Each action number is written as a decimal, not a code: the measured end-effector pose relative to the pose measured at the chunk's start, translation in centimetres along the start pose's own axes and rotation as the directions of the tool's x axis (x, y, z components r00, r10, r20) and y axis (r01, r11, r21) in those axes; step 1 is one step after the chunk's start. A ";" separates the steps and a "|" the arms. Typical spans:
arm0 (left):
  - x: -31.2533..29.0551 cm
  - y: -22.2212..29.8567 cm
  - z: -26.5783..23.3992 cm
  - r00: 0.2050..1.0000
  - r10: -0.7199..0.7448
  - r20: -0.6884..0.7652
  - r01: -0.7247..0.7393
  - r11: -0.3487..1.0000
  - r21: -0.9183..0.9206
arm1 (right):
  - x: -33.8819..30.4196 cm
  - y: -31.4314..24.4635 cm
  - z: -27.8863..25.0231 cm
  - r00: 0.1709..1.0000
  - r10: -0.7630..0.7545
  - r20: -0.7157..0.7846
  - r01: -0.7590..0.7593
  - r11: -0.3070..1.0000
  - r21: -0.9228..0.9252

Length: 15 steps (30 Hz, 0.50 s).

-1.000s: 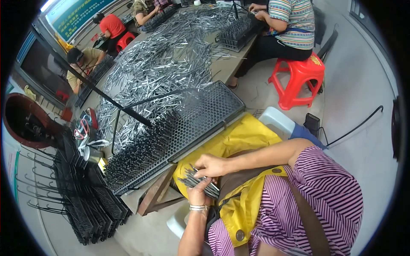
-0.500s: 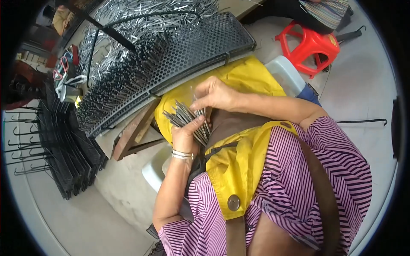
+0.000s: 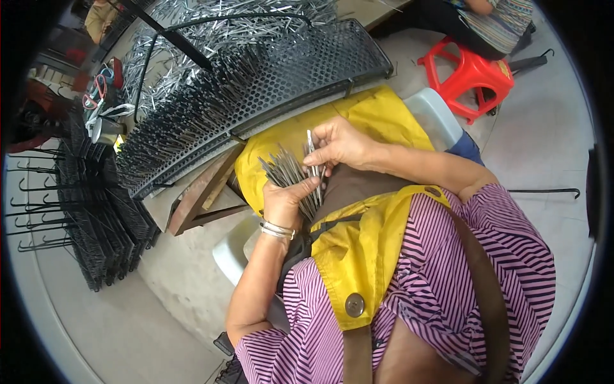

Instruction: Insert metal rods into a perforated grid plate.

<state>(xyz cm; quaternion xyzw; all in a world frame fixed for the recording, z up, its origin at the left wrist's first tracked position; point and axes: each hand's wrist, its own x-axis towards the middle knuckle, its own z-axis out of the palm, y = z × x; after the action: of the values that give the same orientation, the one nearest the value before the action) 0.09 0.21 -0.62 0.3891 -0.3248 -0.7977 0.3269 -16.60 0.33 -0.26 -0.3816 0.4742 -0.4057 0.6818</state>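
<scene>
A bundle of thin grey metal strips [image 3: 283, 168] is gripped in my left hand [image 3: 285, 203], its thumb laid across them. Beside it, my right hand [image 3: 340, 146] pinches a shiny metal strip [image 3: 309, 141] that stands upright at the bundle's right side. Both hands are over my lap, above the yellow apron [image 3: 377, 115]. Beyond them lies a black perforated rack [image 3: 307, 61] with a tall hoop handle. Many dark thin pieces [image 3: 185, 112] stand in the holes of its left and middle part.
Loose silver strips [image 3: 185, 45] are heaped on the table behind the rack. Several black racks with hooks [image 3: 96, 217] are stacked on the floor at left. A red stool [image 3: 470, 80] stands at the far right near another person [image 3: 492, 25]. Scissors [image 3: 96, 89] lie by a metal cup [image 3: 104, 131].
The shiny strip in my right hand, blurred before, now shows clearly upright beside the bundle. The whole view has shifted slightly. My left hand keeps its hold.
</scene>
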 end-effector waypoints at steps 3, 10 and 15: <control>-0.1 0.5 0.5 0.999 -0.044 0.001 0.044 0.998 0.042 | 0.2 -0.2 -0.3 0.999 -0.030 -0.028 0.029 0.999 -0.013; 0.0 0.2 0.1 0.993 -0.117 0.022 0.117 0.993 -0.023 | 0.2 -1.2 -1.2 1.000 -0.003 -0.015 0.004 0.995 0.097; 0.2 0.1 -0.1 0.991 -0.130 0.022 0.131 0.991 -0.039 | 1.2 -3.9 -2.7 0.986 -0.125 -0.111 0.140 0.980 0.139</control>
<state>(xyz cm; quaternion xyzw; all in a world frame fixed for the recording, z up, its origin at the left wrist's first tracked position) 0.13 -0.03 -0.63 0.3950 -0.2856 -0.8275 0.2787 -19.69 -2.59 2.19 -0.3400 0.4507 -0.5029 0.6545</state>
